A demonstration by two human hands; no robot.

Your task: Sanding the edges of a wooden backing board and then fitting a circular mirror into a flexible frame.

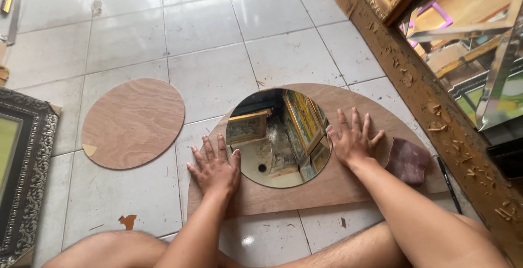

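Observation:
A round mirror (275,137) lies in a semicircular plywood board (327,186) on the tiled floor. My left hand (215,167) lies flat, fingers spread, on the board and floor at the mirror's left edge. My right hand (353,137) lies flat, fingers spread, on the board at the mirror's right edge, its thumb touching the rim. Neither hand holds anything.
An oval plywood cut-out (133,123) lies on the tiles to the left. A maroon sanding pad (407,161) and a black pen (448,176) rest at the board's right. A worn wooden frame (430,104) runs along the right, an ornate dark frame (24,175) at left.

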